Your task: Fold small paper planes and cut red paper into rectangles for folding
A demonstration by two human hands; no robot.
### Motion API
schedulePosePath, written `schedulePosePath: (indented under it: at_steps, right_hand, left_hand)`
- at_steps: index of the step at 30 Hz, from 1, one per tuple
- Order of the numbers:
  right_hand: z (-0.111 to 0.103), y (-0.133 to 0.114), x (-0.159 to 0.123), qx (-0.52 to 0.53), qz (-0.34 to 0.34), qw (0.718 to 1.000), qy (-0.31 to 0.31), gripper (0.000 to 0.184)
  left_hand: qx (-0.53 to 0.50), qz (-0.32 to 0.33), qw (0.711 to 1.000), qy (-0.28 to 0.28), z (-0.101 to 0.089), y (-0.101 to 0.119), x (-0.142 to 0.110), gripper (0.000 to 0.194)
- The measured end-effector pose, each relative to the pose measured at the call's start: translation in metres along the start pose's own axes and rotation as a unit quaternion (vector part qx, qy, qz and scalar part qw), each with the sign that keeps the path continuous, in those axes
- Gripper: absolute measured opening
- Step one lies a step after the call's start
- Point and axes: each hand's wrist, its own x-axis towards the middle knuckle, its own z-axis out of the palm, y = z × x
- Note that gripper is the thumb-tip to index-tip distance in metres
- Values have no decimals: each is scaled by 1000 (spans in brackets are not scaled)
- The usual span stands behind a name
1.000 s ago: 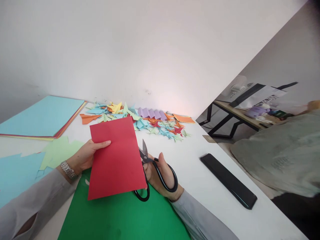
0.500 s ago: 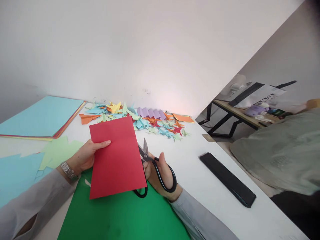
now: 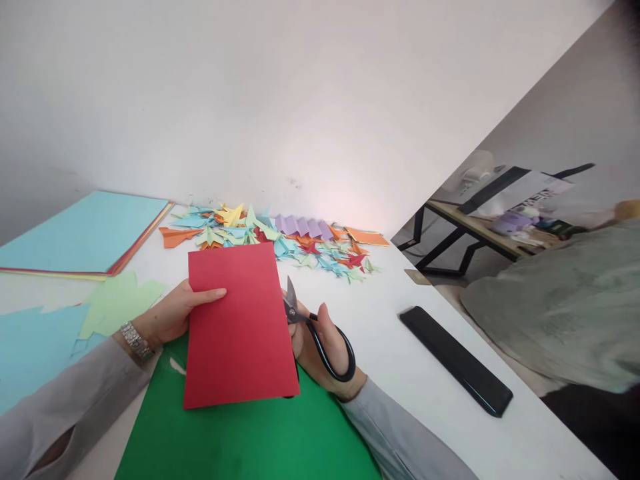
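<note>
A rectangular sheet of red paper (image 3: 237, 340) is held up in front of me, its left edge pinched by my left hand (image 3: 175, 310) with the thumb lying across the front. My right hand (image 3: 325, 343) grips a pair of black-handled scissors (image 3: 291, 307) at the sheet's right edge. The scissor blades are spread, and one blade passes behind the red paper, out of sight. The lower handle loop is also mostly covered by the sheet. Below both hands lies a large green sheet (image 3: 260, 440) on the white table (image 3: 395, 393).
Folded paper shapes (image 3: 280, 233) are heaped along the wall. A stack of coloured paper (image 3: 85, 233) lies at left, with light green scraps (image 3: 117, 300) and a blue sheet (image 3: 35, 353) nearer. A long black case (image 3: 455, 360) rests at right. Beyond sits a person (image 3: 560, 307) beside another table.
My left hand has shifted the red paper slightly right and down, so it covers more of the scissors' blade and lower handle. My right hand has hardly moved.
</note>
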Motion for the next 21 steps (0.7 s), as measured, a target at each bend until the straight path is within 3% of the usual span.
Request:
schedulePosePath:
  at_steps: [4, 9, 16, 21]
  right_hand:
    - [-3, -3, 0, 5, 45, 998, -51, 73]
    - [-5, -5, 0, -3, 68, 995, -68, 77]
    - [-7, -1, 2, 14, 55, 997, -56, 70]
    - [-4, -1, 2, 13, 36, 999, -15, 64]
  left_hand:
    - [-52, -25, 998, 14, -2, 4, 0, 26]
    - [-80, -58, 995, 32, -3, 8, 0, 18]
    - [-47, -23, 998, 28, -2, 4, 3, 23]
    - [-37, -8, 999, 31, -4, 1, 7, 26]
